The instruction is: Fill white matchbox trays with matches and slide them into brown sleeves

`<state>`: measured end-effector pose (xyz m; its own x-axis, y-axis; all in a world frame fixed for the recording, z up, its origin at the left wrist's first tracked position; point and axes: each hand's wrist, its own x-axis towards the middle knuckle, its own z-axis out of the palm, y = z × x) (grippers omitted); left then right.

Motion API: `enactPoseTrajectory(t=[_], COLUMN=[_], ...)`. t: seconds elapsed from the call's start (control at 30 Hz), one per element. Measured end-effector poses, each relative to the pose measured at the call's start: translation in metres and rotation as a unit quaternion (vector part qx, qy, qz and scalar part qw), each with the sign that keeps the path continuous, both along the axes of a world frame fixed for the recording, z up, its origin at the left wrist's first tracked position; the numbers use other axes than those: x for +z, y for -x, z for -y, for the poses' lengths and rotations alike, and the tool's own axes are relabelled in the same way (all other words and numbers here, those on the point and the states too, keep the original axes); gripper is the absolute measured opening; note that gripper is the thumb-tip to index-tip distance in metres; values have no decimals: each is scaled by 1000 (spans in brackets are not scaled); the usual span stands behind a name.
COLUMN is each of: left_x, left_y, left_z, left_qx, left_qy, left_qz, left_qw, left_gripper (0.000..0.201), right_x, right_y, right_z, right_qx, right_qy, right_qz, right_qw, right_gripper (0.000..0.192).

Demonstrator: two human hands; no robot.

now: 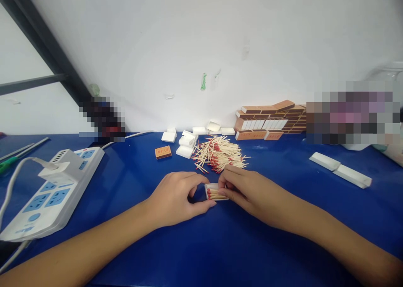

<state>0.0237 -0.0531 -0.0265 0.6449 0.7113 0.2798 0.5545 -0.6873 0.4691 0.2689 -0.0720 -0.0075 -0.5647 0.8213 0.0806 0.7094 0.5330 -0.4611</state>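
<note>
A small white matchbox tray (212, 186) lies on the blue table, partly filled with red-tipped matches (214, 194). My left hand (176, 196) grips the tray's left end, thumb at the near side and fingers at the far side. Over the tray's right part, my right hand (248, 190) has thumb and fingers pinched together on the matches; its fingers hide that end of the tray. Just beyond my hands is a loose pile of matches (222, 152). An orange matchbox (163, 152) lies to the pile's left, beside several white trays (185, 151).
Brown matchboxes (260, 135) are stacked against the wall at the back right. Two white trays (338, 169) lie end to end on the right. A white power strip (66, 205) with a plugged-in charger and cable occupies the left side. Blurred items stand at the back right.
</note>
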Motion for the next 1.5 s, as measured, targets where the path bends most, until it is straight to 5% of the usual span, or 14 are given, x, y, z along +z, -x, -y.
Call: enactPoseTrajectory(t=[0.73, 0.97, 1.1, 1.27, 1.5], left_x=[1, 2, 5, 5, 4], left_y=[-2, -2, -2, -1, 0], left_z=[3, 4, 4, 6, 8], left_qx=[-33, -38, -43, -100, -107], left_qy=[-10, -18, -24, -21, -10], left_qz=[3, 12, 15, 1, -21], left_qw=[999, 999, 999, 995, 994], left_gripper=[26, 25, 28, 29, 32], right_x=[1, -2, -4, -11, -26], right_y=[1, 6, 8, 13, 23], right_z=[2, 5, -10, -34, -38], right_qx=[46, 16, 2, 39, 85], right_qy=[58, -4, -107, -228, -246], right_qz=[-43, -74, -109, 9, 100], right_qw=[996, 997, 988, 973, 960], right_gripper=[16, 16, 11, 37, 36])
